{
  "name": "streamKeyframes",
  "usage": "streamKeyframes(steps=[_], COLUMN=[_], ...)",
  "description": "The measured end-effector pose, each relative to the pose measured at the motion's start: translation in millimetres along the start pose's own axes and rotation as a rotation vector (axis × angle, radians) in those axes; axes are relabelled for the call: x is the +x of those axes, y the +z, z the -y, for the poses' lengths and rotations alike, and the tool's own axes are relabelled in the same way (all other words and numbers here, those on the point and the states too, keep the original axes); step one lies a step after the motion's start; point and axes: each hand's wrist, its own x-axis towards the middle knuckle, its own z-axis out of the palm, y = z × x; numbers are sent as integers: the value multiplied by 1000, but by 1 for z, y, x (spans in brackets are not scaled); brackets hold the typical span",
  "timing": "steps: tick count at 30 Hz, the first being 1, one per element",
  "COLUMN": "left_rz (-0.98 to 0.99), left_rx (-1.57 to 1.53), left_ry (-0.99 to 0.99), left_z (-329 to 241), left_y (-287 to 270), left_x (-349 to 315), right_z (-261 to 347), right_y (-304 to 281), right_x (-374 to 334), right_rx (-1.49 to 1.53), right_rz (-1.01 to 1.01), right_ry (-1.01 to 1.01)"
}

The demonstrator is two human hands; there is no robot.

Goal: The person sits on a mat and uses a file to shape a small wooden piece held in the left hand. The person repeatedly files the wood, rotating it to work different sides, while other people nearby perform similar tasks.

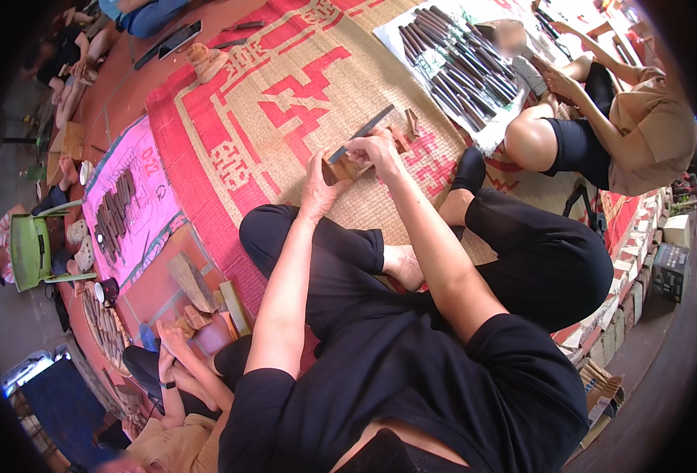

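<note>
Both my hands are close together over the woven mat, in front of my crossed legs. My left hand is closed around the side of a small brown wooden block. My right hand has its fingers bent over a long, flat, dark strip, which looks like a blade or file. The strip slants up and right across the block, and its far end sticks out past my right fingers. My hands cover part of the block and the strip's contact with it. Small wood pieces lie just beyond my right hand.
The red and tan woven mat spreads ahead. Many dark sticks lie on a white sheet at the far right, beside a seated person. More dark sticks are on a pink cloth. Another person sits by wood blocks.
</note>
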Motion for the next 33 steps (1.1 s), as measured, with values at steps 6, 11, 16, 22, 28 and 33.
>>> streamKeyframes(steps=[6, 11, 16, 22, 28, 33], left_rz=[7, 3, -6, -12, -7, 6], left_rx=[20, 0, 12, -17, -21, -52], left_ry=[-4, -7, 9, -1, 6, -23], left_z=[-8, -4, -4, -2, 0, -3], left_y=[0, 0, 0, 1, 2, 1], left_x=[-1, -1, 0, 1, 1, 2], right_z=[-9, -5, -11, -16, -13, -13], right_y=[-9, -9, -17, -15, -14, -20], right_x=[9, 3, 5, 4, 5, 4], right_rx=[8, 21, 110, 206, 90, 76], right_rz=[-57, -11, -8, 12, 4, -54], right_ry=[-41, 25, 7, 56, 6, -40])
